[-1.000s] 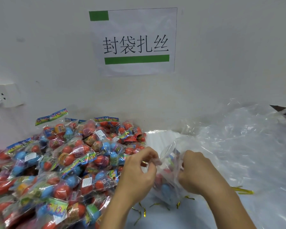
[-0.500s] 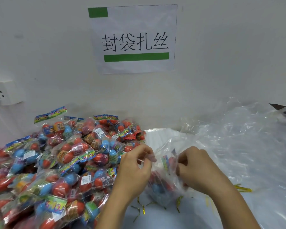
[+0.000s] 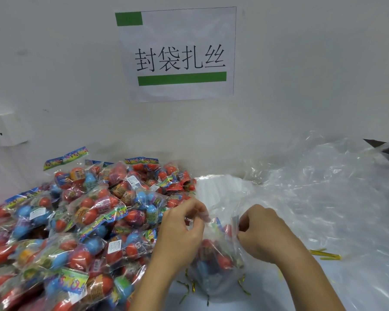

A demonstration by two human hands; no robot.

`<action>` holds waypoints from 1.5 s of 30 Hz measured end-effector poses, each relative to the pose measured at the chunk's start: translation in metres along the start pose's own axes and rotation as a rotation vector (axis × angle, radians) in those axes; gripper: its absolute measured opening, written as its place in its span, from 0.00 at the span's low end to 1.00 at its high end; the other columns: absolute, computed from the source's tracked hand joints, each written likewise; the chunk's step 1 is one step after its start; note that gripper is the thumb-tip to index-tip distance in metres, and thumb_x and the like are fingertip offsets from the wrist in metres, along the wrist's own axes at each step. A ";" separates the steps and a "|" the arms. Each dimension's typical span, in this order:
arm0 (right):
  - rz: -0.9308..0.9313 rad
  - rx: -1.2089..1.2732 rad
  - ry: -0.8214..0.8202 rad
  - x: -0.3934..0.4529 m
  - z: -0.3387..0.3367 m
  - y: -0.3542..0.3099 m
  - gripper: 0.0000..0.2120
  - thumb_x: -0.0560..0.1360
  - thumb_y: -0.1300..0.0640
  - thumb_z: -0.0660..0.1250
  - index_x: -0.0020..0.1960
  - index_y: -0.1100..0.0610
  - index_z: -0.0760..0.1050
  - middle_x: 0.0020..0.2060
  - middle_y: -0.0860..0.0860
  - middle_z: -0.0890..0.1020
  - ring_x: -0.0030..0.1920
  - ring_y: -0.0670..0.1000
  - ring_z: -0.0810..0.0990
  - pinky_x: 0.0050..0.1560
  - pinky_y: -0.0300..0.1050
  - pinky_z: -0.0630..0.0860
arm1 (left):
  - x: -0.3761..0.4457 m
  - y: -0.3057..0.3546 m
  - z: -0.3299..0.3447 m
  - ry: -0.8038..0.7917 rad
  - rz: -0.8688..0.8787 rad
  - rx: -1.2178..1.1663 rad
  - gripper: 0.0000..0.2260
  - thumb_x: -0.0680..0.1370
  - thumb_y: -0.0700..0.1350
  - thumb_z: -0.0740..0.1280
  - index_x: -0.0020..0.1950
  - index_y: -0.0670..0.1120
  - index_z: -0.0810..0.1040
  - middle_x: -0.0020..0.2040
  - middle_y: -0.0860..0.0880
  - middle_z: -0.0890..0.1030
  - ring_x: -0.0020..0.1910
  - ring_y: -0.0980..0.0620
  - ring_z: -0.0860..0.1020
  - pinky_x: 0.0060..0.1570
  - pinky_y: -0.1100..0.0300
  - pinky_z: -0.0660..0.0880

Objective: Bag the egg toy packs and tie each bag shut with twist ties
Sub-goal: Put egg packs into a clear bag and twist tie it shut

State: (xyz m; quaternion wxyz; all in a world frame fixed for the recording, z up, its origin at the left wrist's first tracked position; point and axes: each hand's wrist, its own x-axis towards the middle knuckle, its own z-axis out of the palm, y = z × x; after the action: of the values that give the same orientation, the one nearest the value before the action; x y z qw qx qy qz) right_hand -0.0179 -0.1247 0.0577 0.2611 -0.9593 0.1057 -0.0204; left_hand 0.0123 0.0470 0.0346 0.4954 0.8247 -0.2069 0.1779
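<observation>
**Hands gathering a bag's mouth**

A clear bag (image 3: pixel 216 261) of egg toys stands upright at 6 o'clock on the worktop (image 3: pixel 267 286), mouth upward between both hands. Left hand (image 3: pixel 180 230) and right hand (image 3: pixel 261 232) each pinch its rim, equally near. Loose packs (image 3: pixel 76 221) pile at 9 o'clock; twist ties (image 3: pixel 326 254) lie at 4 o'clock.

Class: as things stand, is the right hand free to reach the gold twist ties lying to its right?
Probably not yet: the right hand pinches the bag; nothing blocks the ties.
</observation>
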 end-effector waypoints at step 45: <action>-0.270 0.349 -0.195 0.004 0.024 -0.014 0.07 0.70 0.63 0.62 0.38 0.59 0.79 0.33 0.57 0.83 0.35 0.51 0.79 0.42 0.54 0.79 | 0.001 -0.003 0.005 0.059 -0.017 -0.079 0.16 0.75 0.30 0.63 0.40 0.51 0.79 0.37 0.56 0.82 0.41 0.55 0.81 0.44 0.55 0.78</action>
State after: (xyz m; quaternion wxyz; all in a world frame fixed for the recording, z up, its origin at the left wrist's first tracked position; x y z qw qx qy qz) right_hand -0.0086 -0.1021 0.0433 0.4268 -0.9025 -0.0541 0.0196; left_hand 0.0151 0.0435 0.0301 0.5349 0.8006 -0.1920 0.1897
